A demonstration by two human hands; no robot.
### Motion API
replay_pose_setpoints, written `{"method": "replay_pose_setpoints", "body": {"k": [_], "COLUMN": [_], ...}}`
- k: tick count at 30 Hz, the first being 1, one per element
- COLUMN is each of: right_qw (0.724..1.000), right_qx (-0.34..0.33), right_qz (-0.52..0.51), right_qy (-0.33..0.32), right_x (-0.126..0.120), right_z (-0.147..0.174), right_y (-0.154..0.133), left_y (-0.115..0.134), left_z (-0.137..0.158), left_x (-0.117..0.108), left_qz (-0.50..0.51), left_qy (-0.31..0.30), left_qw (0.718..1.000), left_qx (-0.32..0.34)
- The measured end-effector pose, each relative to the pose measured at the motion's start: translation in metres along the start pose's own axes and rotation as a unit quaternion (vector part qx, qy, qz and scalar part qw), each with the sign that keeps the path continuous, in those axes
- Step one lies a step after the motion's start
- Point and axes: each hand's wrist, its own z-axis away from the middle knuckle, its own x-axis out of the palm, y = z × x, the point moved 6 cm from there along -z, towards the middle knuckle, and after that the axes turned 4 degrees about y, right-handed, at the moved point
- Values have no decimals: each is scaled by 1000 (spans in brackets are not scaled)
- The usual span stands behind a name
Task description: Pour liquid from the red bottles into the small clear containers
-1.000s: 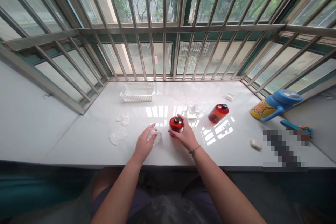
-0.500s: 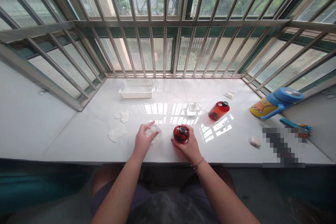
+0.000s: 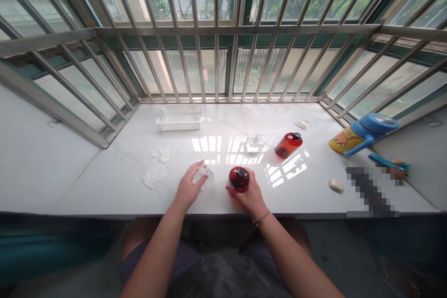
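Note:
My right hand [image 3: 250,192] is wrapped round a red see-through bottle [image 3: 239,179] with a black cap, which stands upright at the table's front. To its left, my left hand [image 3: 190,186] has its thumb and fingers apart beside a clear, crumpled-looking plastic thing [image 3: 206,172]; its exact kind and any contact are hard to make out. A second red bottle [image 3: 288,145] with a black cap lies tilted further back on the right. Between the bottles and the window sits a small clear object [image 3: 256,140].
A white perforated basket [image 3: 179,125] stands at the back left. White crumpled pieces [image 3: 155,177] lie left of my hands, another [image 3: 302,124] at back right. On the right are a blue-and-yellow cup [image 3: 361,134], a pale lump [image 3: 336,185] and a blue strap [image 3: 384,161]. Metal bars [image 3: 240,30] close the far side.
The whole view has shifted slightly. My left hand looks a little more relaxed beside the clear plastic thing. My right hand keeps its hold on the upright bottle.

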Motion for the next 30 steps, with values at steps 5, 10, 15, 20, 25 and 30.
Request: {"method": "replay_pose_setpoints", "body": {"k": [5,10,15,20,25,30], "right_qw": [1000,1000,1000,1000,1000,1000], "right_qx": [7,9,7,6,6,2], "right_qz": [-3,-5,-1,0,-1,1], "right_qy": [-2,-4,-4,-1,-1,5], "right_x": [-1,0,0,0,1,0], "right_z": [2,3,3,3,3,3], "right_y": [0,2,2,2,3,2], "left_y": [-11,-13,-9,-11,-12,-13], "left_z": [0,-1,-2,-3,-4,-4], "left_x": [1,1,0,2,0,0], "left_qz": [78,54,83,89,139,104], "left_qy": [53,36,42,34,56,52], "left_qw": [995,996,995,994,987,991], "left_qx": [-37,-58,-42,-50,-49,-60]}}
